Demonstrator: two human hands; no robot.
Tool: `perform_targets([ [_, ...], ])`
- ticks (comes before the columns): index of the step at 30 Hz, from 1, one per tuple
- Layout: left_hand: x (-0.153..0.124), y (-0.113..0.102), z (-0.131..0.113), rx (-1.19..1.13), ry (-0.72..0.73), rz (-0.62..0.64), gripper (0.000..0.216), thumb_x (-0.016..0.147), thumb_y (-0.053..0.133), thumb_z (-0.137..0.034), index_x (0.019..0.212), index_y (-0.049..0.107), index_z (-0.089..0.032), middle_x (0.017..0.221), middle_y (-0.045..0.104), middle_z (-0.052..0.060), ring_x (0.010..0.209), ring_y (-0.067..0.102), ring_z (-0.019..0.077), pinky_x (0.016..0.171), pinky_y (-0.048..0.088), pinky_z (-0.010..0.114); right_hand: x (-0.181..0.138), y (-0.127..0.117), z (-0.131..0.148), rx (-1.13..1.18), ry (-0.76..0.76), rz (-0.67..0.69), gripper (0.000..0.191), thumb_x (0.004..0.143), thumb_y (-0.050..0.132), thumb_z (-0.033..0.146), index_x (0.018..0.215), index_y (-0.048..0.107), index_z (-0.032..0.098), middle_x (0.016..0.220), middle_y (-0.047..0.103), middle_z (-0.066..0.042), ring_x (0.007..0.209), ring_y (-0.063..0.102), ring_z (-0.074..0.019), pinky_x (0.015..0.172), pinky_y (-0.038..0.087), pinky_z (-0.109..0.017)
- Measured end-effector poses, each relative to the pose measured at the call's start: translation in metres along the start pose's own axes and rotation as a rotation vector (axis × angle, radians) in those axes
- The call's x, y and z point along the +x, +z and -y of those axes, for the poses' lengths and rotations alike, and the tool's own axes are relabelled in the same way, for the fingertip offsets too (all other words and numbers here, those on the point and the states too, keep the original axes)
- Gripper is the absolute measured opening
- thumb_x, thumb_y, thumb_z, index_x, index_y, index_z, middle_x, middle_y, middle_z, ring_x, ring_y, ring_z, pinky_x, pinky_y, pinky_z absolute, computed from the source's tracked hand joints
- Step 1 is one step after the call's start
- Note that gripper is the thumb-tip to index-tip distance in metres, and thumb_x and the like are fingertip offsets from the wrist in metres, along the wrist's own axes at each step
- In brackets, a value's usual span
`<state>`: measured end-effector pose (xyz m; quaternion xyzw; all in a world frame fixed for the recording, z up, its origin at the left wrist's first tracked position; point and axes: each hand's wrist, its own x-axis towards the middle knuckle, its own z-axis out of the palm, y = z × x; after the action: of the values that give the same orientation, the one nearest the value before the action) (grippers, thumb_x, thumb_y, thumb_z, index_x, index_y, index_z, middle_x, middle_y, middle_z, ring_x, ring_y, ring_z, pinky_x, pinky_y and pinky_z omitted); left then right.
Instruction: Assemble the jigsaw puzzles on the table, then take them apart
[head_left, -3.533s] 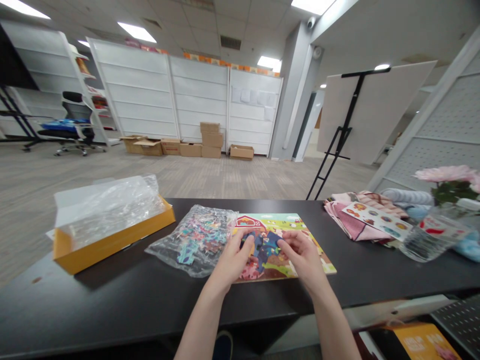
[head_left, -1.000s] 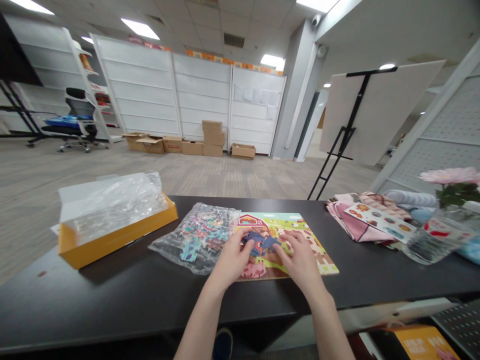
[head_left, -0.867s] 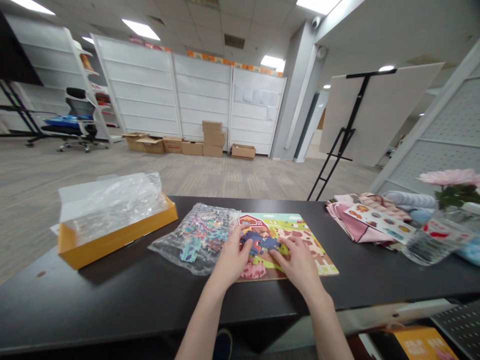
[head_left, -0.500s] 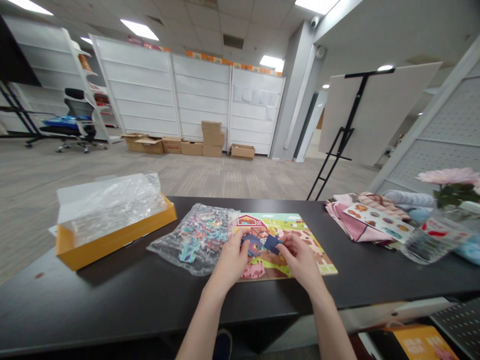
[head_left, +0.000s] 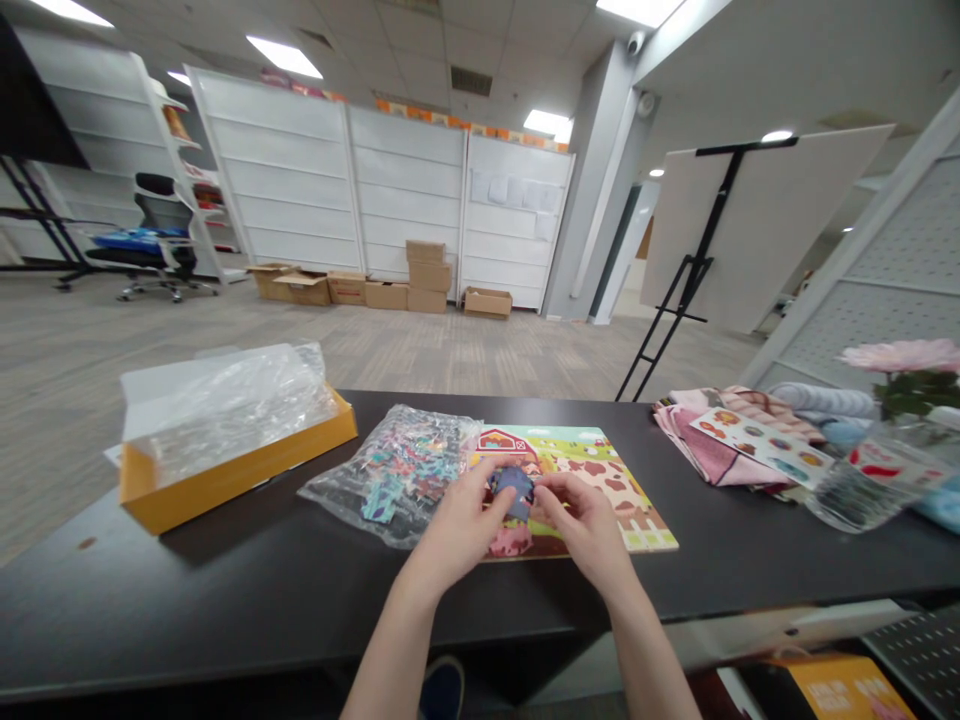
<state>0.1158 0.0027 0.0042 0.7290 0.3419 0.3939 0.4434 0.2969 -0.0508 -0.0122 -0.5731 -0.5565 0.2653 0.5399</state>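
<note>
Over a farm-picture puzzle board [head_left: 622,490], my left hand [head_left: 471,518] grips a few blue puzzle pieces [head_left: 516,494] between thumb and fingers. My right hand [head_left: 583,512] is pinched at the right edge of those same pieces, which overlap in a small stack; how many there are I cannot tell. Left of the board lies a clear plastic bag [head_left: 409,462] full of loose colourful puzzle pieces, its edge touching the board. Part of the board is covered by my hands.
At the left stands an orange box [head_left: 247,478] with crumpled clear plastic in it. To the right are folded cloths [head_left: 694,440] with a sticker sheet [head_left: 761,443] on top, and a clear vase [head_left: 855,490] with a pink flower. Another orange box [head_left: 847,690] sits below the table edge.
The blue piece in my right hand has moved left onto the pieces in my left hand, so they now overlap. The view has shifted very slightly.
</note>
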Motion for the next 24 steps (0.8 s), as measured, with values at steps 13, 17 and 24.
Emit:
perform_targets([
  [13, -0.061, -0.129, -0.024, 0.498, -0.247, -0.476, 0.044, 0.079, 0.056, -0.042, 0.118, 0.065, -0.022, 0.081, 0.072, 0.002, 0.065, 0.066, 0.02, 0.062, 0.05, 0.027, -0.019, 0.065, 0.046, -0.353, -0.353, 0.323, 0.016, 0.097, 0.062, 0.026, 0.095, 0.078, 0.026, 0.118, 0.068, -0.008, 0.113, 0.064, -0.0254, 0.1, 0.052, -0.046],
  [17, -0.074, -0.141, -0.029, 0.486, -0.281, -0.339, 0.042, 0.079, 0.055, -0.04, 0.114, 0.069, -0.023, 0.069, 0.069, -0.001, 0.061, 0.065, 0.02, 0.059, 0.05, 0.027, -0.024, 0.092, 0.049, -0.478, -0.446, 0.382, 0.019, 0.091, 0.07, 0.024, 0.108, 0.077, 0.029, 0.138, 0.062, -0.009, 0.13, 0.054, -0.0325, 0.109, 0.046, -0.055],
  [24, -0.064, -0.128, -0.013, 0.32, -0.194, -0.081, 0.039, 0.082, 0.057, -0.035, 0.116, 0.075, -0.024, 0.104, 0.079, 0.005, 0.086, 0.073, 0.024, 0.085, 0.058, 0.034, -0.018, 0.099, 0.039, -0.346, -0.423, 0.274, 0.048, 0.097, 0.055, 0.017, 0.143, 0.056, 0.029, 0.14, 0.061, -0.009, 0.131, 0.055, -0.0269, 0.113, 0.045, -0.052],
])
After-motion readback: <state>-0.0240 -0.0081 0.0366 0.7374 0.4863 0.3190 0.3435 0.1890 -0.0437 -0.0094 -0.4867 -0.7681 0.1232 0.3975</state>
